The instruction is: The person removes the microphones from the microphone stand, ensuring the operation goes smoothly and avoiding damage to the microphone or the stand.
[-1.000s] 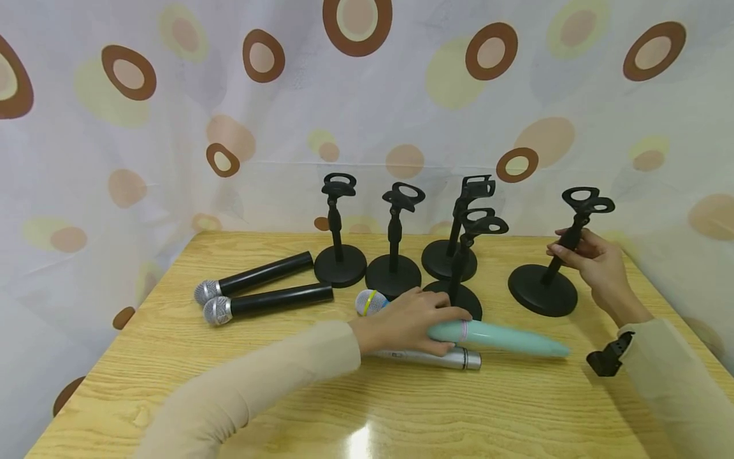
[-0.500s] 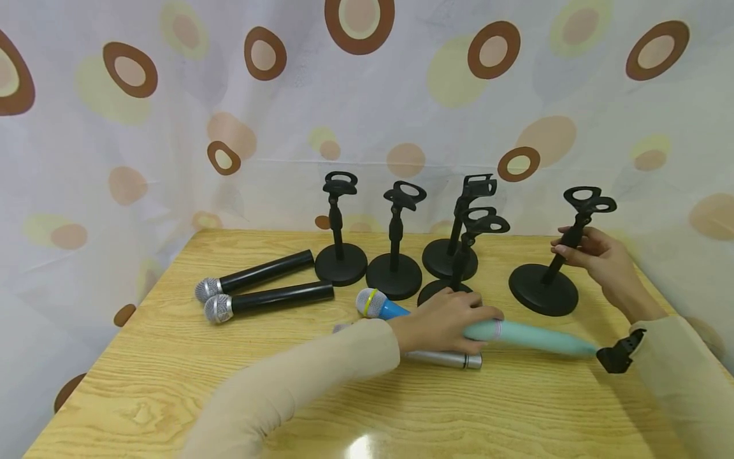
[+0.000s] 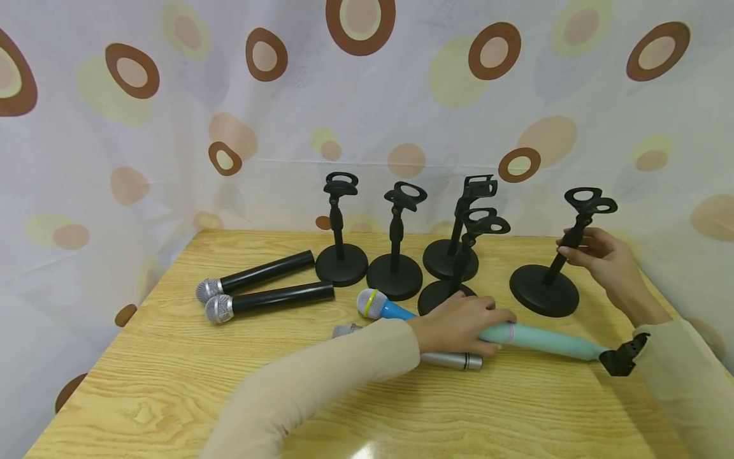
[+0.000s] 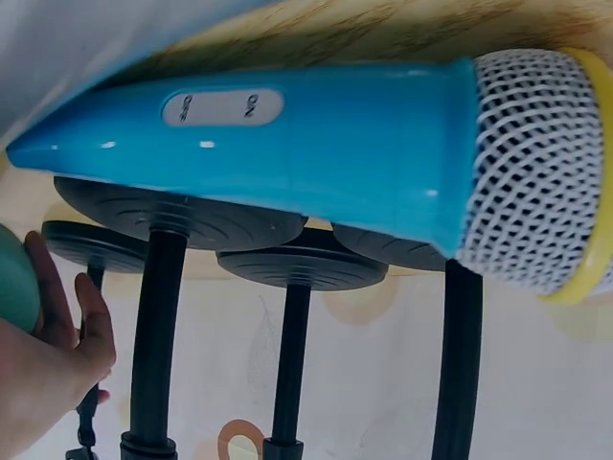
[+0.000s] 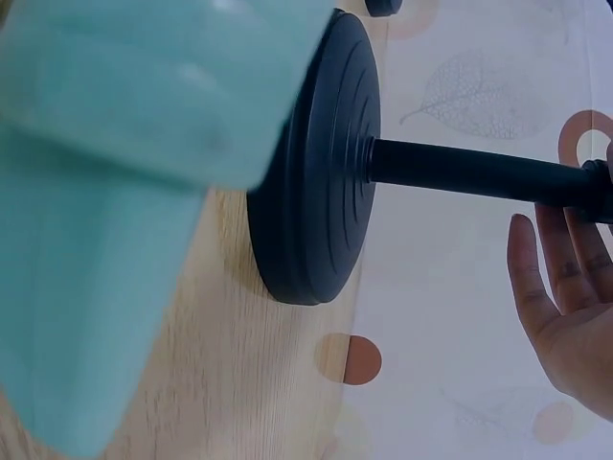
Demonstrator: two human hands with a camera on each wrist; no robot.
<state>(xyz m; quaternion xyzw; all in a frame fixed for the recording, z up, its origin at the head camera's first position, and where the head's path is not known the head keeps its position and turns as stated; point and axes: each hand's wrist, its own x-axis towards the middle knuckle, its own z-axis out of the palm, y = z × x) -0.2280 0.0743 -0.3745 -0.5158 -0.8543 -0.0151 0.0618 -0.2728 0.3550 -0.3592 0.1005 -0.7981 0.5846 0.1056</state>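
Observation:
My left hand (image 3: 461,324) grips a mint-green microphone (image 3: 553,341) with a pink ring, covering one end of it. The tapered end points right, towards the black device on my right wrist. Beneath and beside that hand lie a blue microphone (image 3: 395,311) with a yellow-ringed mesh head and a silver microphone (image 3: 453,360), partly covered by the hand and sleeve. My right hand (image 3: 610,268) holds the pole of the rightmost black microphone stand (image 3: 545,290) between thumb and fingers; its round base looks slightly tilted. In the right wrist view the mint-green microphone (image 5: 105,259) looms close to the camera.
Several more black stands cluster at the back middle, among them a left one (image 3: 342,264) and a front one (image 3: 441,296). Two black microphones with silver heads, a rear one (image 3: 269,271) and a front one (image 3: 287,298), lie at left on the wooden table (image 3: 172,382). A patterned curtain hangs behind.
My left hand has moved right with the mint-green microphone, exposing more of the blue and silver microphones. My right hand has shifted only slightly on the stand, which stays in place.

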